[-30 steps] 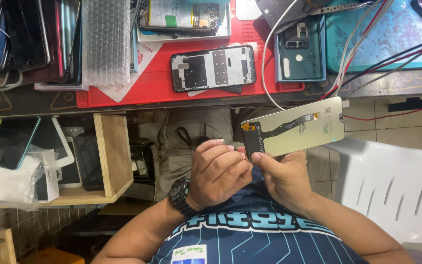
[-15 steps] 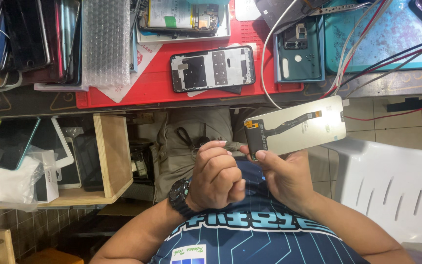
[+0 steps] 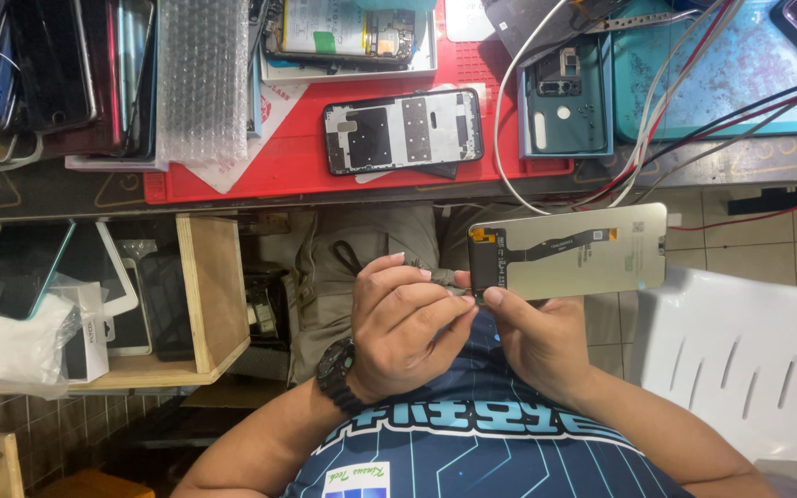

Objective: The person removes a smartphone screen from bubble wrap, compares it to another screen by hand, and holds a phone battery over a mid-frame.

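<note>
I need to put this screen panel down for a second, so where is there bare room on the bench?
Bare red mat lies between the open phone frame and the teal back cover, though a white cable crosses it. The teal mat has open surface under its wires. The bench's left end, with stacked phones and bubble wrap, is crowded.

The phone screen panel [image 3: 569, 251] has tilted; a second ago its far end rose toward one o'clock, now it lies almost level, pointing to three o'clock; the left hand [image 3: 408, 323] has slid toward three o'clock, its fingertips [image 3: 458, 297] now meeting the right hand [image 3: 532, 337] at the panel's dark end.
</note>
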